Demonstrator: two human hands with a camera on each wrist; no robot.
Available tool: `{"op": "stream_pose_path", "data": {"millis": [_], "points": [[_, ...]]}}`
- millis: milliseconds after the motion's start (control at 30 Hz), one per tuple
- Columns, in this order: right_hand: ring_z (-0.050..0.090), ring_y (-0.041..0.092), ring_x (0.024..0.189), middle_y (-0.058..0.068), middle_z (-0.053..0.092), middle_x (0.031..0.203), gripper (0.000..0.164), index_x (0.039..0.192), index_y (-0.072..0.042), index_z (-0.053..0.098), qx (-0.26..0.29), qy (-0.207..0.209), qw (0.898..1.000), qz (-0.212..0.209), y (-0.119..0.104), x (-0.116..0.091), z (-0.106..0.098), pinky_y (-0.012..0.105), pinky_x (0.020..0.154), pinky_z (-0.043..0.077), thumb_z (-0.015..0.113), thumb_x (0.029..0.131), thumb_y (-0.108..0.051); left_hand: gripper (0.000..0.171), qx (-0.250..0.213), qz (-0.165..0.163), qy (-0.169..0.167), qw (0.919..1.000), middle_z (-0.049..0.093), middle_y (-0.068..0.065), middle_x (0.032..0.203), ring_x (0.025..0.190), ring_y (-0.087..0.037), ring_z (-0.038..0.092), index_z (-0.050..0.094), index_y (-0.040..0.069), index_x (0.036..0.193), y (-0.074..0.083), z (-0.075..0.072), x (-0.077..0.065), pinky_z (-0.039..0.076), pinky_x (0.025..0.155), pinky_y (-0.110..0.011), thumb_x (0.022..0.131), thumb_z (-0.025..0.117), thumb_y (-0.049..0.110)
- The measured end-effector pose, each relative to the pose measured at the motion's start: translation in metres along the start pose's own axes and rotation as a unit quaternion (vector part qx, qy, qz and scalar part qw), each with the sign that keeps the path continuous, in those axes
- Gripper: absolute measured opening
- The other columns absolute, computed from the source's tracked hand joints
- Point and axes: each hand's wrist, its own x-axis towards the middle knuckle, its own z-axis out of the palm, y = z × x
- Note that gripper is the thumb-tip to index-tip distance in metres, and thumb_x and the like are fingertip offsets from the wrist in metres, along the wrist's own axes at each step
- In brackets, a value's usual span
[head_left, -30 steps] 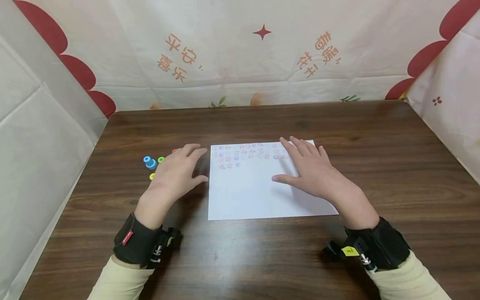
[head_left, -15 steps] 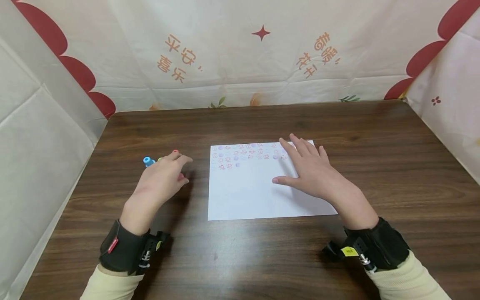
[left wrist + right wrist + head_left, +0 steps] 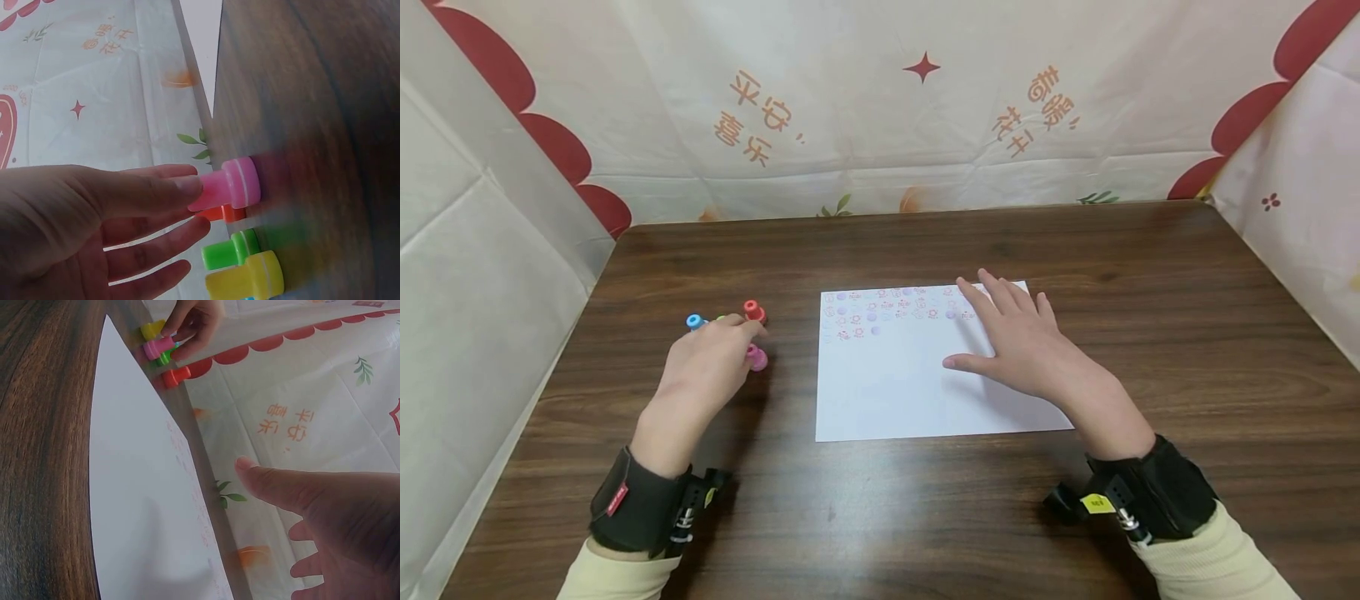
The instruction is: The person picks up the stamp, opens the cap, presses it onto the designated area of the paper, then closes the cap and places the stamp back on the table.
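Observation:
My left hand point(image 3: 703, 367) is over a small group of toy stamps left of the paper. Its thumb and index finger pinch the handle of the pink stamp point(image 3: 242, 182), whose wide base stands at the table. Close by stand a red stamp point(image 3: 755, 312), a green stamp point(image 3: 230, 250) and a yellow stamp point(image 3: 256, 275); the hand partly covers a blue stamp point(image 3: 696, 322) in the head view. Above the right part of the white paper point(image 3: 887, 392), my right hand point(image 3: 1026, 350) is spread with nothing in it. Rows of small red and purple prints run along the sheet's far edge.
The brown wooden table point(image 3: 925, 517) extends around the paper on all sides. White cloth point(image 3: 865, 100) with red scallops and orange characters hangs behind its far edge and at both sides. Each wrist wears a black strap point(image 3: 640, 504) with a camera.
My left hand has moved left from the paper's edge and down to the stamps, where thumb and index finger now hold the pink one. The right hand has barely moved.

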Motion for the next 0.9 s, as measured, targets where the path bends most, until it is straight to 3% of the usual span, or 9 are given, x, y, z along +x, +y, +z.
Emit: {"op": "stream_pose_path", "data": {"millis": [300,500,733,900], "points": [[0.011,0.049,0.139,0.024,0.011,0.158,0.102,0.154,-0.013,0.012,-0.009,0.003,1.0,0.001,0.001,0.001,0.002,0.075,0.107,0.009,0.06,0.081,-0.065,0.018,0.005,-0.009,0.003,0.9999,0.068,-0.015,0.094,0.073,-0.025,0.057,0.071,0.006,0.102,0.0,0.002,0.002,0.054,0.054,-0.038,0.084,0.069,0.002],[0.011,0.047,0.14,0.023,0.012,0.158,0.101,0.153,-0.013,0.015,0.002,0.011,1.0,-0.004,0.001,0.002,0.004,0.073,0.109,0.006,0.063,0.08,-0.063,0.012,-0.024,0.011,0.038,0.9989,0.069,-0.013,0.091,0.067,-0.024,0.056,0.07,0.006,0.098,0.006,0.002,0.003,0.051,0.052,-0.036,0.085,0.07,0.007],[0.012,0.045,0.141,0.022,0.014,0.158,0.1,0.153,-0.013,0.015,0.005,0.018,1.0,-0.014,0.0,0.003,0.004,0.071,0.11,0.005,0.063,0.08,-0.061,0.02,-0.056,0.021,0.056,0.9966,0.072,-0.01,0.095,0.071,-0.023,0.06,0.069,0.007,0.1,0.019,-0.001,0.007,0.055,0.059,-0.039,0.082,0.074,0.011],[0.016,0.044,0.14,0.022,0.018,0.157,0.098,0.153,-0.012,0.017,0.005,0.03,0.999,-0.023,-0.001,0.004,0.004,0.071,0.11,0.009,0.063,0.081,-0.06,0.023,-0.113,0.015,0.061,0.9916,0.073,-0.011,0.097,0.08,-0.025,0.064,0.07,0.009,0.103,0.03,-0.003,0.011,0.057,0.065,-0.042,0.081,0.076,0.013]]}}
